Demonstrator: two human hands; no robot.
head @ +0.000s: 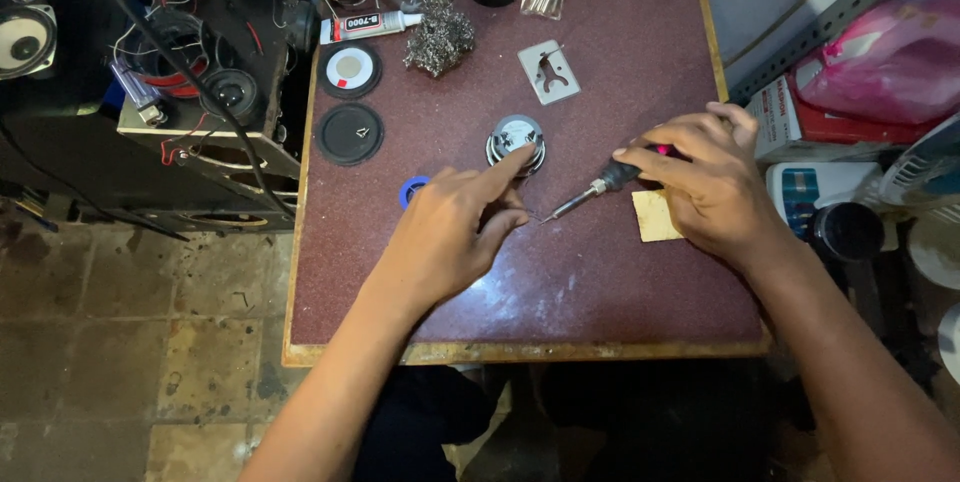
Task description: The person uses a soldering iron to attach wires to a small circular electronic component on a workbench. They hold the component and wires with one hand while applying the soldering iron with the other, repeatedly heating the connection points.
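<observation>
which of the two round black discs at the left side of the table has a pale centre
The disc farther from the person, next to the glue tube. Its middle is pale with a small red mark; the nearer disc is black all over.

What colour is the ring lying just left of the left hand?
Blue; the ring shows in the head view, partly hidden by the left hand.

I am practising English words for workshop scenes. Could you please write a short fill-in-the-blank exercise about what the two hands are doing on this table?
1. The right hand holds a ______ iron with a dark grip.
2. The left hand touches the small round speaker with its ______ finger.
3. A yellowish pad lies on the table beside the ______ hand.
4. The two black round discs lie near the table's ______ edge.

Missing words: soldering; index; right; left
</observation>
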